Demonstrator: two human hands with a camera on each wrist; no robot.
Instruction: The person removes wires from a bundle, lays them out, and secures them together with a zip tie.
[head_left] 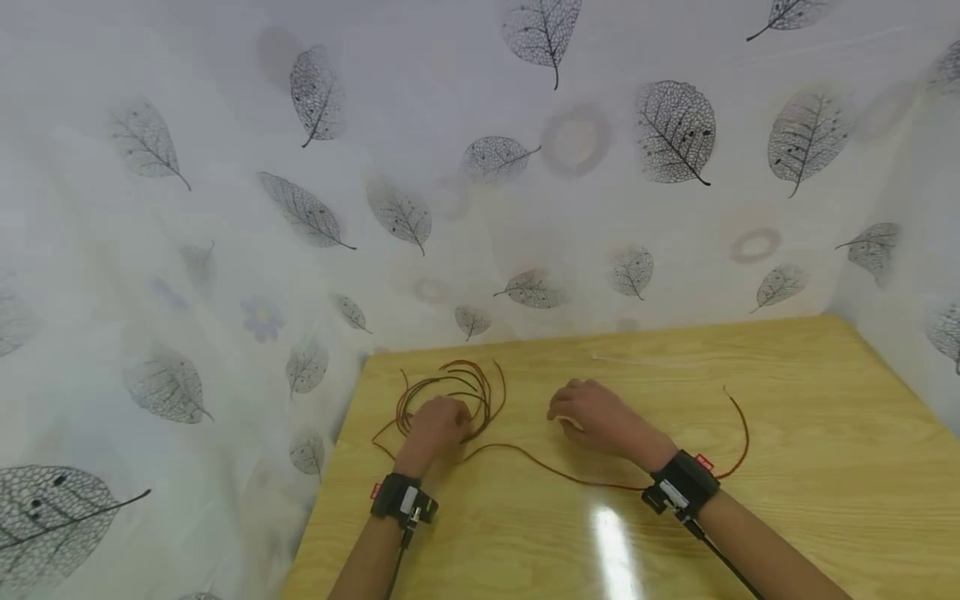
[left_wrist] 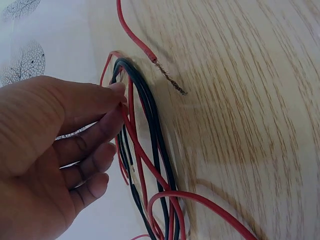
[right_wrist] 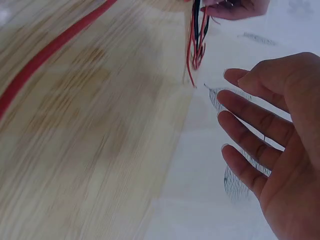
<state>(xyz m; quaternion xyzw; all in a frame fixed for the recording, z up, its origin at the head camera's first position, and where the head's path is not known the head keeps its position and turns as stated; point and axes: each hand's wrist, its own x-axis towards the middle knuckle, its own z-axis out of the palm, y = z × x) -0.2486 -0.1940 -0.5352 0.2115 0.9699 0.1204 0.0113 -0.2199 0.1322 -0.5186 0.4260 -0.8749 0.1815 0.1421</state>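
A loose coil of red and black electrical wires lies at the left of the wooden table. My left hand is at the coil; in the left wrist view its thumb and index finger pinch a red wire, the other fingers loosely bent. Near the coil, a red wire end shows bare twisted copper strands. To the right, my right hand hovers over the table with relaxed fingers and holds nothing. From the coil, a long red wire runs rightward past the right wrist.
The long wire's far end curves up right of the right wristband. A thin, pale strip lies toward the table's back. Leaf-patterned sheeting borders the wooden table at the back and sides.
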